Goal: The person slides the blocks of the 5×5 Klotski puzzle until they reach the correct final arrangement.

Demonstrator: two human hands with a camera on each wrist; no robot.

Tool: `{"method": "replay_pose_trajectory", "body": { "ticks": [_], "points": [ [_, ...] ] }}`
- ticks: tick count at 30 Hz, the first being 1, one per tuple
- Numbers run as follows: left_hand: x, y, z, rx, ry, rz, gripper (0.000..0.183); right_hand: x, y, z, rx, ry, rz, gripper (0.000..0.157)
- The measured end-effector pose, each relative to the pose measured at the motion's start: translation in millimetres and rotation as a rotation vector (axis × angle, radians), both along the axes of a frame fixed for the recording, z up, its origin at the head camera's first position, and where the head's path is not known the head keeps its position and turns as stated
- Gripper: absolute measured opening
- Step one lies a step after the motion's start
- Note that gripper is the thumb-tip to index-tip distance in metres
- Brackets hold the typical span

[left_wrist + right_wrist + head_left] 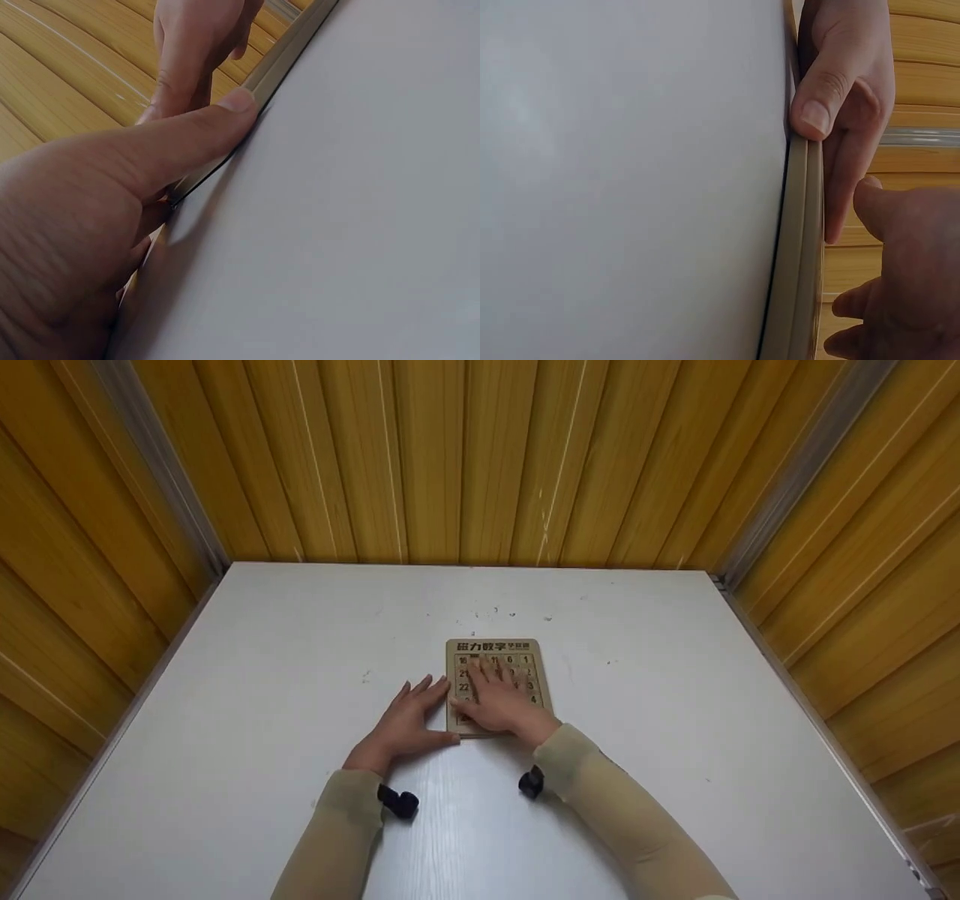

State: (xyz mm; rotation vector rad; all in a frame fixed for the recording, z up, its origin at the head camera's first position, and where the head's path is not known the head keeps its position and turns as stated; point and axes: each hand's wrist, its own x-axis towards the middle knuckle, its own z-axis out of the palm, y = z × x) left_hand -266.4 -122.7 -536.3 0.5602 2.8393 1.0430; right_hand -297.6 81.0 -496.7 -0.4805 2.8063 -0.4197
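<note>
A wooden number slide puzzle (532, 687) lies flat on the white table, with dark printed characters along its far edge and rows of numbered tiles. My right hand (501, 703) rests palm down across the tiles, fingers spread towards the far edge, hiding many numbers. At the near left corner, my left hand (409, 724) has its thumb against the front edge and its straight fingers along the left side. The left wrist view shows that thumb (191, 139) touching the puzzle's edge. In the right wrist view, the layered side of the board (799, 240) runs below the left thumb.
The white table (675, 720) extends round the puzzle, with small dark marks beyond it. Yellow wood-look panels (427, 457) stand behind and on both sides, with grey metal posts (161, 457) at the corners. Black wrist devices (405, 805) sit on both sleeves.
</note>
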Motion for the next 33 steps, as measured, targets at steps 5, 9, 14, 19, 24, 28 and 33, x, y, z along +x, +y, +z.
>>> {"method": "replay_pose_trajectory", "body": {
  "ticks": [5, 9, 14, 19, 24, 28, 33],
  "points": [
    [-0.9, -0.3, -0.2, -0.02, -0.006, 0.005, 0.101, -1.2, 9.6, 1.3, 0.009, 0.011, -0.042, 0.087],
    [-0.2, -0.4, -1.0, -0.021, -0.025, 0.019, 0.101, -1.2, 11.7, 1.0, 0.02, 0.017, -0.053, 0.088],
    [-0.2, -0.5, -2.2, -0.014, -0.008, 0.009, 0.1, 0.0, 6.9, 0.4, 0.044, 0.009, -0.056, 0.087],
    [-0.9, 0.2, -1.6, -0.002, -0.011, 0.013, 0.099, -0.6, -1.8, 0.2, 0.046, -0.007, -0.035, 0.087],
    [-1.0, 1.7, -1.0, -0.006, -0.031, 0.019, 0.098, -1.1, -4.0, -0.6, 0.042, -0.015, -0.016, 0.088],
    [-1.0, 2.2, -1.9, -0.017, -0.028, 0.014, 0.099, -0.1, 3.2, -0.8, 0.017, -0.01, -0.028, 0.087],
    [-0.2, 2.1, -1.4, -0.017, -0.028, 0.027, 0.099, 0.8, 18.0, 1.4, 0.012, 0.011, -0.074, 0.086]
  ]
}}
